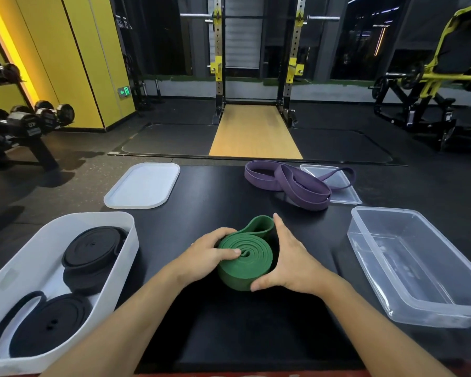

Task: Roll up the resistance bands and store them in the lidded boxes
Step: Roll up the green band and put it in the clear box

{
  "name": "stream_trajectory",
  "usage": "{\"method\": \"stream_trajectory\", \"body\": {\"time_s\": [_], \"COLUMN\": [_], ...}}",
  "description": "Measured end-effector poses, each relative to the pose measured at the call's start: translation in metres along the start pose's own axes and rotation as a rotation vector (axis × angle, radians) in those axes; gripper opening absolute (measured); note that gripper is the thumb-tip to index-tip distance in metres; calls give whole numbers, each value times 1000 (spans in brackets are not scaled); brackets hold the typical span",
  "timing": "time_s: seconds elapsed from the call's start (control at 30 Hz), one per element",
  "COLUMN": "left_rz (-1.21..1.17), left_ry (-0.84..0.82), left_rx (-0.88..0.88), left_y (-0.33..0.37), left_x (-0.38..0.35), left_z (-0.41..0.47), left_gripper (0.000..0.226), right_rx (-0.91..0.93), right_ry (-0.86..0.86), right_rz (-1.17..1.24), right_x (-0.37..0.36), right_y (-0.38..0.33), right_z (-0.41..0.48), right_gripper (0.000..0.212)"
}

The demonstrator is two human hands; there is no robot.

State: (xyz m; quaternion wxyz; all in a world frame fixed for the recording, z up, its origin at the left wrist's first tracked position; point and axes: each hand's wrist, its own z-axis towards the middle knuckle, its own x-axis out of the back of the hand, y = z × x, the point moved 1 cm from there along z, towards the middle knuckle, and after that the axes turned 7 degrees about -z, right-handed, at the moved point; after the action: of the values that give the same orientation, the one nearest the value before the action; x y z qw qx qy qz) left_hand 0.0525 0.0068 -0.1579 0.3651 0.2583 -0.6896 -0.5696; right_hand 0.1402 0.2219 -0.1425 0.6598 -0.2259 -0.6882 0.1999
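Observation:
A green resistance band (246, 258), coiled into a roll with a short loop still loose at its far end, lies on the black table (201, 191) in front of me. My left hand (210, 254) grips the roll from the left, thumb on top near the centre. My right hand (288, 257) cups it from the right, thumb under the near side, fingers straight along the loose loop. A purple band (291, 183) lies unrolled at the far right. A white box (65, 268) at the left holds rolled black bands (93, 251).
A clear plastic box (419, 268) stands open at the right with nothing in it. Its clear lid (343, 195) lies under the purple band's end. A white lid (143, 185) rests at the far left of the table. Dumbbell racks and gym machines stand beyond.

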Motion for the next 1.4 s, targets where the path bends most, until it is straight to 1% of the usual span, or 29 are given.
{"method": "stream_trajectory", "body": {"time_s": [0.07, 0.17, 0.27, 0.33, 0.4, 0.43, 0.47, 0.5, 0.6, 0.63, 0.7, 0.73, 0.83, 0.87, 0.9, 0.97, 1.0, 1.1, 1.17, 1.27, 1.37, 1.4], "left_rz": [54, 95, 48, 36, 39, 38, 37, 35, 32, 37, 56, 71, 177, 229, 269, 312, 332, 366, 379, 396, 411, 418], "left_ry": [-13, -24, -51, -68, -64, -62, -59, -53, -35, -34, -37, -33, -7, 0, 0, -10, -10, 24, 38, 47, 74, 83], "left_rx": [12, 36, 46, 50, 53, 51, 50, 52, 57, 54, 36, 30, 16, 5, -12, -66, -94, -155, -174, -179, -193, -200], "left_y": [-2, 0, 0, -2, -4, -5, -7, -8, -12, -13, -15, -15, -6, -2, 2, 6, 6, 3, 3, 5, 2, 2], "left_x": [2, 4, 4, 4, 4, 3, 3, 2, 1, 0, -1, -1, -4, -4, -5, -8, -10, -14, -16, -16, -19, -20], "left_z": [4, 8, 12, 12, 12, 12, 13, 13, 14, 14, 14, 13, 8, 5, 2, -4, -7, -12, -12, -13, -14, -15], "left_gripper": [51, 49, 48, 48, 45, 44, 43, 42, 48, 50, 55, 58, 60, 57, 55, 51, 48, 42, 42, 43, 43, 43], "right_rx": [-8, -4, -2, 8, 25, 29, 33, 35, 4, -10, -15, 1, 95, 119, 134, 133, 125, 107, 93, 46, 23, 17], "right_ry": [-13, 19, 54, 77, 89, 91, 98, 107, 154, 165, 157, 134, 26, 5, -3, 20, 49, 126, 139, 207, 259, 259], "right_rz": [12, 46, 54, 48, 61, 64, 62, 55, 54, 64, 70, 49, -79, -137, -188, -247, -249, -219, -137, 23, 48, 39], "right_x": [-1, -2, -2, -3, -3, -3, -3, -4, -6, -6, -5, -2, 12, 16, 20, 23, 24, 25, 24, 19, 7, 2], "right_y": [2, 5, 7, 8, 7, 7, 7, 8, 10, 9, 9, 9, 12, 12, 13, 14, 16, 24, 29, 25, 22, 22], "right_z": [2, 1, -3, -5, -8, -9, -9, -9, -12, -14, -15, -14, -9, -7, -5, 0, 3, 10, 13, 8, -3, -6], "right_gripper": [169, 169, 160, 141, 113, 105, 103, 105, 128, 132, 130, 124, 89, 81, 77, 77, 73, 43, 28, 19, 25, 23]}}
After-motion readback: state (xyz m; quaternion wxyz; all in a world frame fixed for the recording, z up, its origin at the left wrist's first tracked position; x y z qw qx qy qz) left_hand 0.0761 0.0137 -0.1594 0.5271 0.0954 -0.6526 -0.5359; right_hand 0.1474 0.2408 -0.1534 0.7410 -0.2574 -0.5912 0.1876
